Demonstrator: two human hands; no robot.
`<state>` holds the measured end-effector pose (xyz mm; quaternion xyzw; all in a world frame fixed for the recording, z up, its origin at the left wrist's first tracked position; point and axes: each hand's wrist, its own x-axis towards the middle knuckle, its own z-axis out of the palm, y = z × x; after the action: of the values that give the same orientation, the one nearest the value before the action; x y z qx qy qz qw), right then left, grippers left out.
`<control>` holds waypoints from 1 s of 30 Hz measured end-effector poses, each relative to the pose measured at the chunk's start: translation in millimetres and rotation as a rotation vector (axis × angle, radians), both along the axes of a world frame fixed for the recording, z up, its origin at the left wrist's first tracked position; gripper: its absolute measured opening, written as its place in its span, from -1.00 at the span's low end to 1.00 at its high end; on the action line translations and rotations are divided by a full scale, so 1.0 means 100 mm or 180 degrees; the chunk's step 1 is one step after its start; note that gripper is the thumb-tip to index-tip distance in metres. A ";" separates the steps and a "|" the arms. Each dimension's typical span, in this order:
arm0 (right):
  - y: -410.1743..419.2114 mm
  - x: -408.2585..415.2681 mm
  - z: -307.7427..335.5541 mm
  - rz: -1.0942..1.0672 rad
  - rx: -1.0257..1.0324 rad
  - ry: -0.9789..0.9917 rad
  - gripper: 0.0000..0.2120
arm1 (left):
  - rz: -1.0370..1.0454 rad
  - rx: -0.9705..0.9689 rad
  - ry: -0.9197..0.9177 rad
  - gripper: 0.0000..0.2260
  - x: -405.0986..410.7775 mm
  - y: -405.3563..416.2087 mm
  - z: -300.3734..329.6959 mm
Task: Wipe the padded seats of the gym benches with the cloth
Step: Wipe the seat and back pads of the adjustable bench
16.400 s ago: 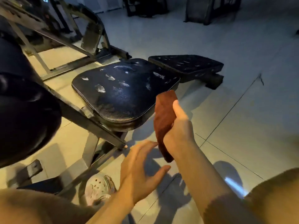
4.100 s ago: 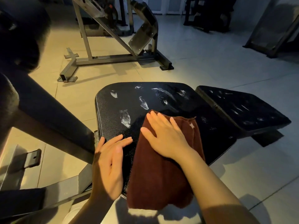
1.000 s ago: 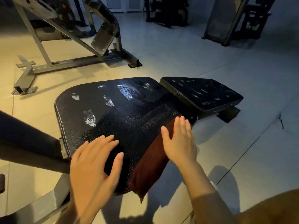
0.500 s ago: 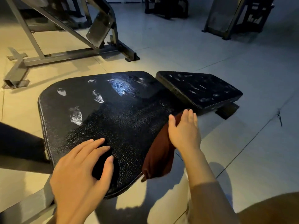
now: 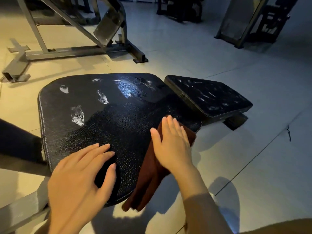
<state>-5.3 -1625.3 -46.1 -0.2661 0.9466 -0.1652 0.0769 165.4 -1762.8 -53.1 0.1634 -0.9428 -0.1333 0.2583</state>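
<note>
I take the large black padded seat (image 5: 108, 125), with its cracked, glossy vinyl skin, as my landmark. My right hand (image 5: 172, 146) lies flat on the dark red-brown cloth (image 5: 148, 179) at the seat's right edge, fingers straight and close together, pressing down rather than curling round the fabric. The cloth is folded into a long strip; its far end sits on the seat's right corner under my fingers, and its near end hangs off the seat's edge toward the floor. My left hand (image 5: 79, 181) rests on the seat's near part, to the left of the cloth, fingers spread and straight, holding nothing. Pale worn patches show on the seat's far half. Just beyond the seat's far right corner lies a smaller black rectangular pad (image 5: 209, 97), also scuffed, its near end touching or almost touching the seat; I cannot tell which. Behind the seat, on the pale tiled floor (image 5: 253, 157), stands a grey steel machine frame (image 5: 67, 51).
</note>
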 end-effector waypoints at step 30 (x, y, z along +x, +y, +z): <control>-0.15 -0.27 -0.05 0.0014 0.0068 0.0246 -0.36 | 0.0045 0.0115 0.0552 -0.69 -0.04 0.01 -0.04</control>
<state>-32.2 -1640.5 -51.5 -0.2735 0.9500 -0.1445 0.0435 161.0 -1761.8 -57.2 0.1625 -0.9131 -0.1621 0.3369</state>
